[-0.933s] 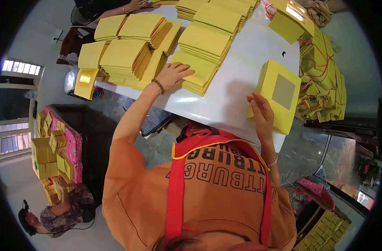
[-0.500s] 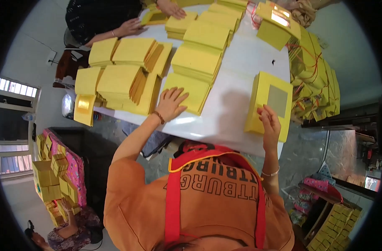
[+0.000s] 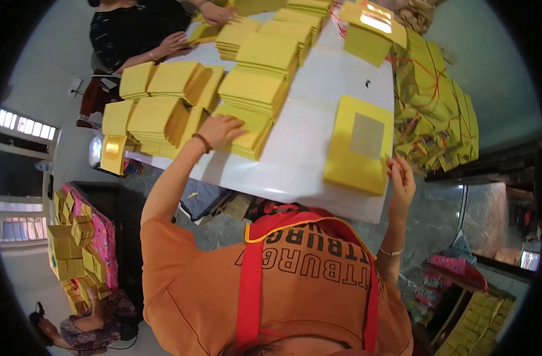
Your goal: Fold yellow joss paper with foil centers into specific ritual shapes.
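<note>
My left hand (image 3: pixel 221 132) lies over the nearest stack of yellow folded card sleeves (image 3: pixel 250 142), fingers stretched out and slightly blurred. It grips nothing that I can see. My right hand (image 3: pixel 403 178) is at the right edge of a pile of yellow cards with a grey window (image 3: pixel 348 169). Its fingers are loosely bent and a little apart, with nothing visible in them. Whether the fingertips touch the pile's edge I cannot tell.
More yellow stacks (image 3: pixel 158 115) fill the table's left side. Across the white table (image 3: pixel 309 113), another person's hands (image 3: pixel 173 44) rest by yellow pieces. A yellow windowed box (image 3: pixel 366 44) stands far right, beside tied yellow bundles (image 3: pixel 434 89). A second person sits at lower left.
My right hand has shifted from over the windowed pile to its right edge. My left hand has slid toward the left side of the nearest stack. The whole view has shifted slightly.
</note>
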A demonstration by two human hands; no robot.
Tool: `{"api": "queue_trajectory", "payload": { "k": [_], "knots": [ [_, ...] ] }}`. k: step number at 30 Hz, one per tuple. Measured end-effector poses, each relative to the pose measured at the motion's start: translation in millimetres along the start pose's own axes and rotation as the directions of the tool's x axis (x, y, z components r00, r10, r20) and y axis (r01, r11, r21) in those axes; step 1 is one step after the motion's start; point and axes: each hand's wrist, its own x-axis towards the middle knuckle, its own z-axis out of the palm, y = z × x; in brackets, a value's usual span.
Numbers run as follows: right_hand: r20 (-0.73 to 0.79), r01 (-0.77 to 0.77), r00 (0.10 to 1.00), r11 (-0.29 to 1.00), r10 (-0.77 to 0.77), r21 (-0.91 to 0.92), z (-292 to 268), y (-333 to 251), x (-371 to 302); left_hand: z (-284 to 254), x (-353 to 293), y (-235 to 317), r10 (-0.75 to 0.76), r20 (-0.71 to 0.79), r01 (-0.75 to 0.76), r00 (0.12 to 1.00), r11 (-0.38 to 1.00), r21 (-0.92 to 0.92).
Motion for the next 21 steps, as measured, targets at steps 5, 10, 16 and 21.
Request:
{"api": "queue_trajectory", "payload": {
  "k": [5,10,16,21],
  "knots": [
    [-0.001,-0.035,0.999,0.999,0.035,-0.04,-28,-4,9,-15,12,25,-0.02,-0.18,0.031,0.983,0.998,0.062],
    [0.017,-0.084,0.996,0.993,0.085,-0.079,-49,17,14,-18,65,135,-0.184,-0.296,0.007,0.937,0.858,-0.514],
    [0.083,-0.127,0.987,0.987,0.135,-0.094,-49,51,12,2,131,269,0.031,-0.439,-0.291,0.898,0.791,-0.539],
    [0.076,-0.129,0.988,0.986,0.137,-0.105,-44,63,15,11,158,304,0.014,-0.23,-0.178,0.973,0.68,-0.711]
  ]
}}
